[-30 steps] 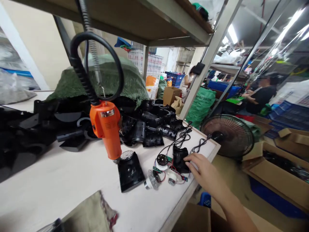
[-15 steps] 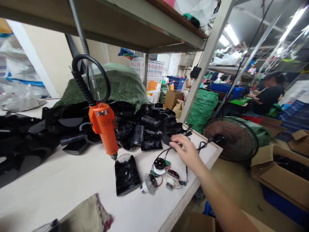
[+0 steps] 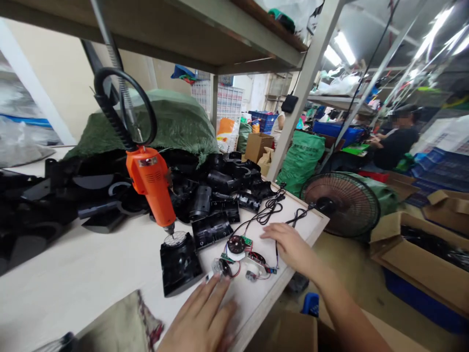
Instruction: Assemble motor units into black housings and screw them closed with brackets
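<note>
My right hand (image 3: pixel 289 244) lies open on the pale workbench (image 3: pixel 73 274), fingers stretched toward a wired cluster of small motors and circuit boards (image 3: pixel 242 254). My left hand (image 3: pixel 201 320) rests open near the bench's front edge, fingertips by a small silver motor (image 3: pixel 219 268). Just left of that stands a black plastic housing (image 3: pixel 179 261) with a round clear lens on top. An orange electric screwdriver (image 3: pixel 152 183) hangs on a black coiled cable right above the housing. A second black housing (image 3: pixel 211 227) lies behind the wired parts.
A heap of black plastic parts (image 3: pixel 205 186) and a green sack (image 3: pixel 172 122) fill the back of the bench. A cloth (image 3: pixel 117 322) lies at the front left. A floor fan (image 3: pixel 342 205), cardboard boxes (image 3: pixel 417 249) and a seated person (image 3: pixel 394 139) are to the right.
My right hand drew back from the pile to the wired parts. My left hand has come into view at the bench's front edge. A black housing now lies behind the wired parts.
</note>
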Tool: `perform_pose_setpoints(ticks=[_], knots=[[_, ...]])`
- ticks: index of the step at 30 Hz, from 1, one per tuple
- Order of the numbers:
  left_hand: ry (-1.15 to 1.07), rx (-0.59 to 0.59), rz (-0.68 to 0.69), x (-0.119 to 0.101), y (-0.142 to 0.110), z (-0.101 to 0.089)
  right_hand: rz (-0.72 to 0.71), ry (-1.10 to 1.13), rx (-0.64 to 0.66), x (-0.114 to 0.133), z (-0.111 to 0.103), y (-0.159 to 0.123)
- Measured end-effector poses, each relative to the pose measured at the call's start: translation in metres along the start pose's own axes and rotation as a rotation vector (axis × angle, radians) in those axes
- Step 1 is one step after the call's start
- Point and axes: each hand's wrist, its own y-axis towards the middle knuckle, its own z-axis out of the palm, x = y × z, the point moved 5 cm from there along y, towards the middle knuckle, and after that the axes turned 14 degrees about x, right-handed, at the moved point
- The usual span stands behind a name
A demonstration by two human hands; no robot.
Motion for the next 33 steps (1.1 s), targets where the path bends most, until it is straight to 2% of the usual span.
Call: perform_pose_setpoints(ticks=[2, 4, 7, 10, 14, 16, 19, 22, 25, 30, 33], knots=[[-0.03, 0.058, -0.047, -0.001, 0.03, -0.003, 0.011, 0.018, 0.055, -0.022, 0.006, -0.023], [-0.076, 0.115, -0.133, 0.002, 0.059, -0.003, 0.011, 0.045, 0.094, -0.032, 0.015, -0.04], [-0.136, 0.195, -0.207, 0.011, 0.09, 0.002, 0.018, 0.081, 0.108, -0.032, 0.024, -0.053], [-0.165, 0.219, -0.23, 0.022, 0.102, 0.003, 0.02, 0.116, 0.101, -0.024, 0.026, -0.054], [-0.174, 0.208, -0.232, 0.031, 0.095, 0.0, -0.023, 0.175, 0.099, -0.013, 0.016, -0.049], [-0.202, 0.158, -0.231, 0.031, 0.088, -0.003, -0.03, 0.207, 0.073, -0.014, 0.008, -0.045], [-0.287, 0.043, -0.239, 0.028, 0.078, -0.01, 0.004, 0.236, -0.025, -0.02, -0.006, -0.037], [-0.33, 0.028, -0.239, 0.023, 0.072, -0.015, 0.055, 0.22, -0.118, -0.024, -0.013, -0.028], [-0.331, 0.056, -0.271, 0.022, 0.068, -0.022, 0.084, 0.188, -0.156, -0.021, -0.015, -0.02], [-0.475, -0.046, -0.341, 0.018, 0.047, -0.043, 0.082, 0.094, -0.181, -0.016, -0.015, -0.019], [-0.607, -0.084, -0.31, 0.007, 0.028, -0.039, 0.081, -0.006, -0.163, -0.017, -0.006, -0.023]])
